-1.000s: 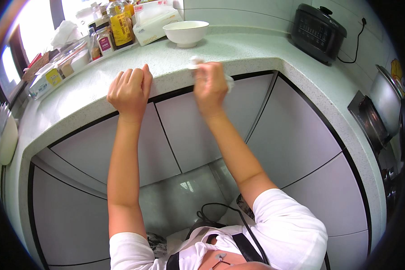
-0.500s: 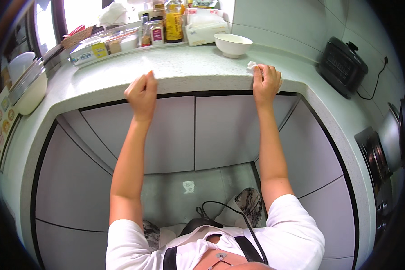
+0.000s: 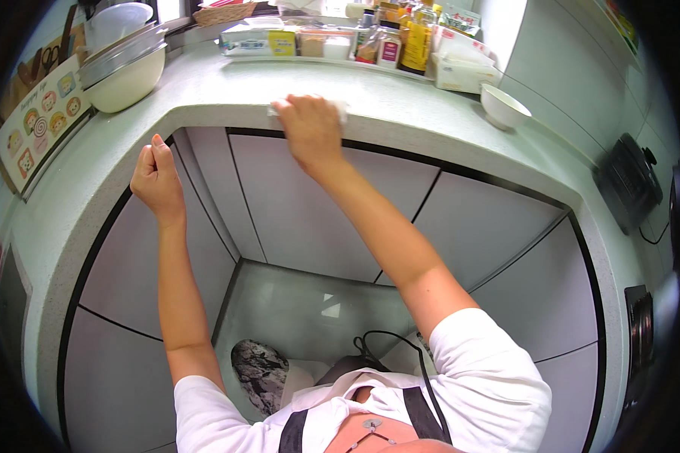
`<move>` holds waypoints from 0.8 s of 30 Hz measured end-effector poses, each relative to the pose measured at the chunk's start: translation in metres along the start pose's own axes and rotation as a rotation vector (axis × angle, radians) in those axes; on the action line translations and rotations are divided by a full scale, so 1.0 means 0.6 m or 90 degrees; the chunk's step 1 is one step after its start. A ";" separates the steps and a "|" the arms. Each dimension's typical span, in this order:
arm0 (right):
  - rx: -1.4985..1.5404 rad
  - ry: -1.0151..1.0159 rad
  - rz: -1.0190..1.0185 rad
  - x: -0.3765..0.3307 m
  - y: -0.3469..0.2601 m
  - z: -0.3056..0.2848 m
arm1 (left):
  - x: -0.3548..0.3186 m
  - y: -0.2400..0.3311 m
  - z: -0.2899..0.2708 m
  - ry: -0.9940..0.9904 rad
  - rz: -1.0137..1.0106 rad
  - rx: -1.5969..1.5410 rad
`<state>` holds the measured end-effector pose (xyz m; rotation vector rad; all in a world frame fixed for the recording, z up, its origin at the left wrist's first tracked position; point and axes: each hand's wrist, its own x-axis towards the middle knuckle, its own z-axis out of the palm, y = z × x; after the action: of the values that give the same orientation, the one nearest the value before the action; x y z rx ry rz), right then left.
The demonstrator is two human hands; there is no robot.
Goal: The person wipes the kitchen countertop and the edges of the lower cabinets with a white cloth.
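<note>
My right hand (image 3: 311,134) lies over a crumpled white tissue (image 3: 342,112) at the front edge of the far countertop (image 3: 242,89). The tissue sticks out on both sides of the fingers; the rest is hidden beneath them. My left hand (image 3: 157,183) is closed in a loose fist with the thumb uppermost. It hovers beside the left front edge of the counter, and nothing shows in it.
Nested bowls (image 3: 132,79) stand in the left corner beside a patterned board (image 3: 41,128). Bottles (image 3: 417,45), boxes and a tissue pack (image 3: 465,72) line the back. Farther right are a white bowl (image 3: 505,108) and a black appliance (image 3: 629,183).
My view has turned left. My right hand has swept left along the counter edge with the tissue. My left hand, still closed, has shifted left toward the corner.
</note>
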<state>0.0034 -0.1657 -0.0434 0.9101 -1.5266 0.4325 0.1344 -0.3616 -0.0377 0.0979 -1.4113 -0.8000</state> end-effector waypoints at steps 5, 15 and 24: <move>-0.008 -0.008 -0.086 0.038 -0.060 0.070 | 0.024 -0.048 -0.016 0.005 -0.008 0.026; -0.048 -0.104 -0.153 0.006 0.027 -0.051 | 0.089 -0.115 -0.006 0.037 0.371 0.311; -0.230 -0.196 -0.152 -0.056 0.149 -0.264 | 0.085 -0.129 0.007 0.055 0.507 0.458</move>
<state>0.0387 0.0150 -0.0250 0.8828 -1.6766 -0.1624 0.0943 -0.4452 -0.0338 0.1080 -1.4321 0.3772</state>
